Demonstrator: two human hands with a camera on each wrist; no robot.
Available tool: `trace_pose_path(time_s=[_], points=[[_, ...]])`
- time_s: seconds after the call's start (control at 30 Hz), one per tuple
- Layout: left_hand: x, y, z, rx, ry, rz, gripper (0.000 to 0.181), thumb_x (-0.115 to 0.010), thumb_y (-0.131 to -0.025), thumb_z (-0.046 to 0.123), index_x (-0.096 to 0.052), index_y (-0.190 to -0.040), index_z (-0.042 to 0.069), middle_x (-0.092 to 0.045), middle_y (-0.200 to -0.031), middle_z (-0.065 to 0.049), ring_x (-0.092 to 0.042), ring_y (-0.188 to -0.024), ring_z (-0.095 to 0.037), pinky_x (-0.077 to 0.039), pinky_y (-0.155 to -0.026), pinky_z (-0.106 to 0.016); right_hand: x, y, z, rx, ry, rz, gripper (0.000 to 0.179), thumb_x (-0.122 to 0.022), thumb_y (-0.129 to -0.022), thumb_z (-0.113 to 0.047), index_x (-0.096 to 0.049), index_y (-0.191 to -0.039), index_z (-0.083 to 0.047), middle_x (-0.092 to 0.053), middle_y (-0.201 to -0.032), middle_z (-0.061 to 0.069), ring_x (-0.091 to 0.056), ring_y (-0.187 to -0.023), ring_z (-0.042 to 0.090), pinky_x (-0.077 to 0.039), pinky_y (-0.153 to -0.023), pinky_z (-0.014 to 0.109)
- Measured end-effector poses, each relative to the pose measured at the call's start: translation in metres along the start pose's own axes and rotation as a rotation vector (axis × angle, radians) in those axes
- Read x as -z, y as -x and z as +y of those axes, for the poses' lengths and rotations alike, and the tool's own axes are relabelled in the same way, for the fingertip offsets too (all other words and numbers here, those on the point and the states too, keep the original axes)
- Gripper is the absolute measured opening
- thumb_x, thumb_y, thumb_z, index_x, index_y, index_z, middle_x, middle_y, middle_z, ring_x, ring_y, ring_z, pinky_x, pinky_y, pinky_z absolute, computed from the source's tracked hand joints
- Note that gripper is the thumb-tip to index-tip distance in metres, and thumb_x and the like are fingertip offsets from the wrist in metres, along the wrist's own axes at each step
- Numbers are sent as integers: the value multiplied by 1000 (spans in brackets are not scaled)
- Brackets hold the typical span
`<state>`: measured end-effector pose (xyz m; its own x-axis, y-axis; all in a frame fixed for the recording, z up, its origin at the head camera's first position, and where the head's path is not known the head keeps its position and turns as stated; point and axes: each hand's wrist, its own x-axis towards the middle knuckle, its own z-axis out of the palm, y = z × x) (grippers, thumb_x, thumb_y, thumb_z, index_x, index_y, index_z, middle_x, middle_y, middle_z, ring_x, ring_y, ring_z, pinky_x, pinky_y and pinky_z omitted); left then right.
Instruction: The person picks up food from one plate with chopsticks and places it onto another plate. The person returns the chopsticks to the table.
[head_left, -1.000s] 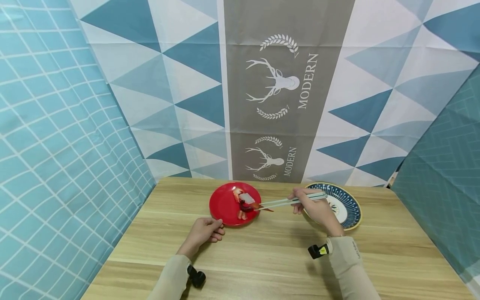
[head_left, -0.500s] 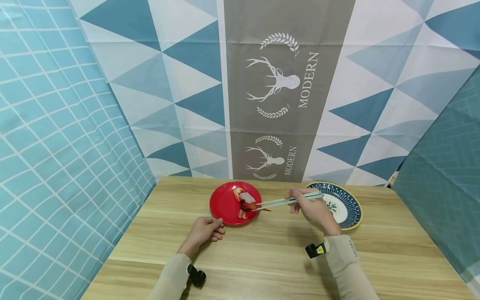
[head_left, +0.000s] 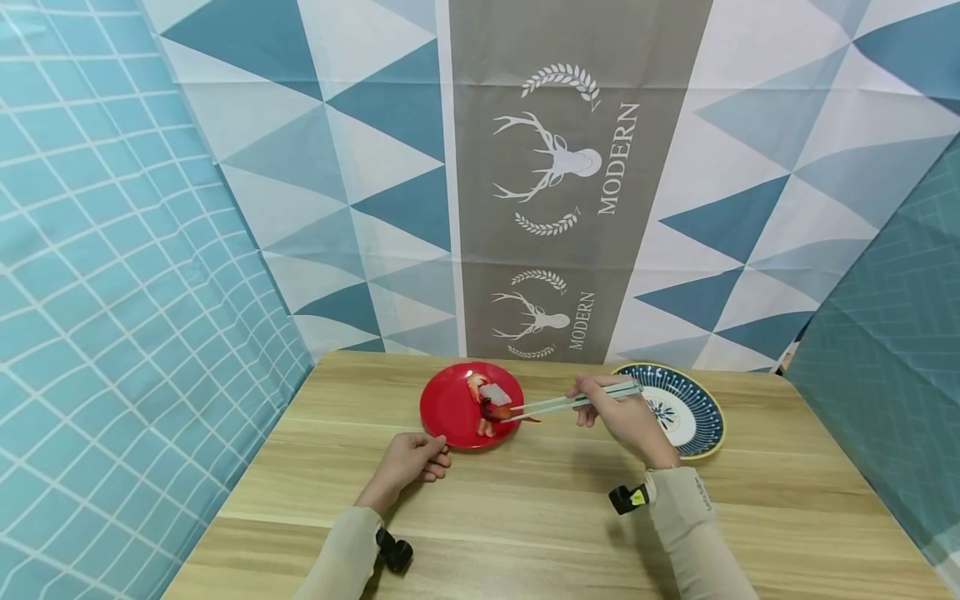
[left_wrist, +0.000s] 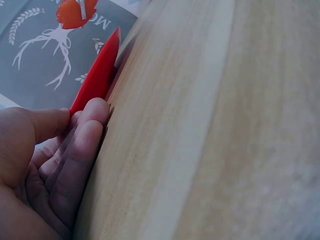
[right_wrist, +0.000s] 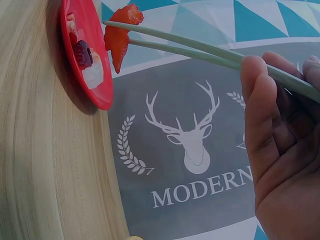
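Observation:
My left hand (head_left: 411, 461) pinches the near left rim of a red plate (head_left: 442, 408), thumb above and fingers beneath the edge. In my right hand (head_left: 621, 414) are two pale green chopsticks (right_wrist: 185, 46), held toward their back ends. Their tips grip a glossy orange-red piece of food (right_wrist: 118, 42), pointed at one end, raised over the plate's right side. On the plate lie a translucent white chunk (right_wrist: 93, 76), a dark red lump (right_wrist: 83, 54) and pink-and-white pieces (head_left: 485, 428) that look like shrimp.
A blue-and-white patterned plate (head_left: 701, 417) with a yellow rim stands at the right, partly behind my right hand. The wooden table (head_left: 525, 517) ends at a patterned cloth backdrop (head_left: 532, 250). A blue checked cloth (head_left: 150, 292) hangs at the left.
My right hand has shifted slightly left, bringing the chopsticks and the orange-red piece a little farther over the red plate. My left hand keeps its hold on the rim.

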<state>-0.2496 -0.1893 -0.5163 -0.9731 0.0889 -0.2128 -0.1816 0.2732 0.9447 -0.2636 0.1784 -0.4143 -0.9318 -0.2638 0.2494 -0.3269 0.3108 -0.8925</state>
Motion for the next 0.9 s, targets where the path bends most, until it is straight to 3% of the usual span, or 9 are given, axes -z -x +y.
trace_pose_path(time_s=[0.23,0.5,0.6,0.9], points=[[0,2,2,-4,9,2,34,-60,-105,28,-74,-102,-3,-75,-83,-7,-71,-66,-11,-63,-64,-25,-2,5,-21,34,-31,-19,38,-50,-110,-22,-74,-96,4,-69,-73,28,-64,-65,47,-59,-59,33],[-2,5,4,-8,10,7,36,-60,-106,27,-73,-103,-6,-75,-86,-11,-70,-65,-12,-63,-62,-26,-6,-2,6,97,-60,-10,38,-50,-110,-25,-75,-93,-3,-70,-70,20,-67,-58,29,-60,-56,34],[-1,4,2,-3,12,-1,35,-61,-105,28,-74,-102,-4,-75,-84,-9,-70,-65,-11,-63,-63,-25,-7,-3,6,124,-68,-17,37,-50,-110,-22,-75,-93,-1,-69,-69,21,-67,-56,23,-60,-55,34],[0,2,1,-7,10,-4,34,-61,-105,27,-73,-101,-4,-75,-83,-7,-71,-66,-12,-63,-64,-26,-9,-6,5,165,-82,-44,35,-50,-110,-18,-75,-94,1,-71,-71,17,-67,-58,26,-60,-55,33]])
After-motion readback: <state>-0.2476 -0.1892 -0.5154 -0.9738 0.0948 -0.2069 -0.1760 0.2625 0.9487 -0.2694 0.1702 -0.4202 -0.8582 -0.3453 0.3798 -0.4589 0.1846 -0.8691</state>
